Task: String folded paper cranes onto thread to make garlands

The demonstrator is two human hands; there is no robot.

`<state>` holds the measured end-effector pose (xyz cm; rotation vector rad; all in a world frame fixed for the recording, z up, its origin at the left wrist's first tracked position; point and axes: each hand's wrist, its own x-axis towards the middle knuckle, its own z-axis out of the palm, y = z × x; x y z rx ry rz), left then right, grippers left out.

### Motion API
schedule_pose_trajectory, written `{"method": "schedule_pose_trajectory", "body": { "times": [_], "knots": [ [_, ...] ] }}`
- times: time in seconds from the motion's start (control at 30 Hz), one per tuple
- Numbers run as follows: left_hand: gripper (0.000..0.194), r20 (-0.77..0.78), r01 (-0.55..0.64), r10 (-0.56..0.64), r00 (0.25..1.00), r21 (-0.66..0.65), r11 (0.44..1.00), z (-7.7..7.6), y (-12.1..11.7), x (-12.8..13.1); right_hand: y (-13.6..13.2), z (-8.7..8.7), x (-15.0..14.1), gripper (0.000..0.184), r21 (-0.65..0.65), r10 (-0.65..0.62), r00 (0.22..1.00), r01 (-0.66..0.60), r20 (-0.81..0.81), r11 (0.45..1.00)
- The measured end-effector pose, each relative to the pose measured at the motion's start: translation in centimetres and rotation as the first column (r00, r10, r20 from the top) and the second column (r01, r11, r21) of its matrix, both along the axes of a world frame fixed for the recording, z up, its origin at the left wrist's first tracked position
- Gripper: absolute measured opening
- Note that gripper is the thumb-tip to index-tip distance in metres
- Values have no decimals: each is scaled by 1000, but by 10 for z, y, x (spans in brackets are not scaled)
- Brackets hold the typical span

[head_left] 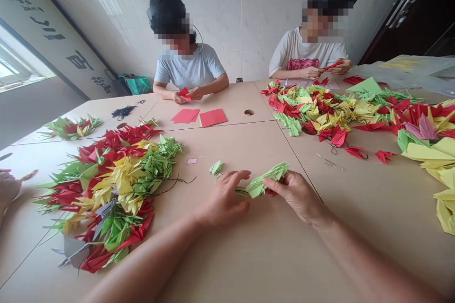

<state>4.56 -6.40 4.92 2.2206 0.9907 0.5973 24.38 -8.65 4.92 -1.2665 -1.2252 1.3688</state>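
My hands are close together over a beige table (263,255), holding a short string of green origami cranes (265,181). My right hand (293,194) grips the stacked cranes from the right. My left hand (223,198) pinches the string's near end, where dark thread shows. A single loose green crane (216,167) lies just beyond my left hand, apart from it. To my left, a large heap of red, yellow and green paper cranes (113,194) lies on the table, with black thread (167,187) trailing from it.
Two seated people work across the table, one holding a red crane (184,94), the other a red strand (334,65). Red paper squares (212,117), a needle (330,162) and another large crane heap (330,116) lie about. Another person's hand (9,187) enters at left.
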Motion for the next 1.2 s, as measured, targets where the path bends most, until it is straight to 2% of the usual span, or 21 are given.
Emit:
{"method": "schedule_pose_trajectory", "body": {
  "times": [0.33,0.57,0.8,1.2],
  "knots": [
    [53,-16,-11,11,1000,26,1000,-14,5,-1,5,-1,10,32,4,-91,996,91,-4,996],
    [46,12,-35,35,999,-38,999,-11,5,-1,8,-1,12,32,1,-138,990,138,-35,990],
    [40,-26,-94,95,995,54,994,-17,7,-1,9,-1,13,30,28,-168,985,169,-34,985],
    [26,181,-116,150,972,-185,976,-9,5,-1,11,-3,17,30,85,-255,966,252,27,964]
  ]
}}
